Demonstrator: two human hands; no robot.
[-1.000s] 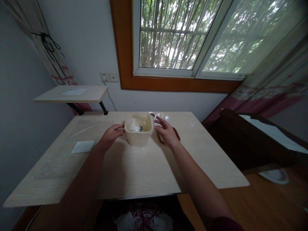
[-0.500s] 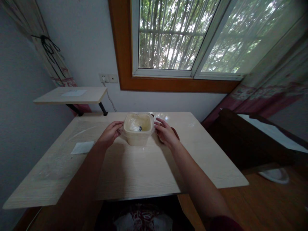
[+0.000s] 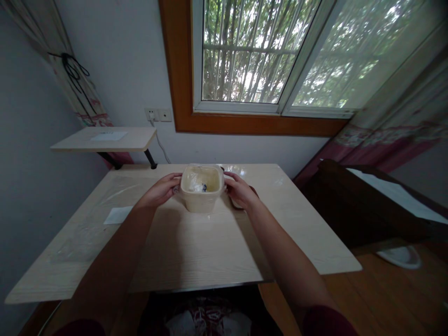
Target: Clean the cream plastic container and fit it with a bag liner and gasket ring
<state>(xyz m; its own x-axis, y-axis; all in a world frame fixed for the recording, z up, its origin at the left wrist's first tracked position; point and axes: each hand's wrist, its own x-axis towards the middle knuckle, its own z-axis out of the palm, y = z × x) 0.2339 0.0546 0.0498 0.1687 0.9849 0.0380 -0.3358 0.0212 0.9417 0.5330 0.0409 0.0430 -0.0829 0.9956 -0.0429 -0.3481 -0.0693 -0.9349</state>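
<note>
A cream plastic container [image 3: 201, 204] with rounded corners stands upright on the desk. Clear plastic wrap [image 3: 194, 176] appears to lie over its top and bunch at the sides. Inside shows a small blue-and-white item, too small to name. My left hand [image 3: 163, 189] is closed at the container's left side, fingertips against the rim and some crumpled wrap. On the opposite side my right hand [image 3: 241, 190] closes on the right rim, its fingertips partly hidden. Behind and under the right hand sits a brown-edged object [image 3: 238, 205], mostly covered by it.
A clear plastic sheet [image 3: 79, 242] spreads over the left of the desk [image 3: 217, 252], with a white paper slip [image 3: 117, 215] by my left forearm. A raised shelf [image 3: 77, 140] stands at the back left. The window [image 3: 245, 60] is behind the desk.
My right hand has moved in, from fingers apart beside the container to closed against its rim. My left hand has shifted slightly right and tightened. The container has hardly moved.
</note>
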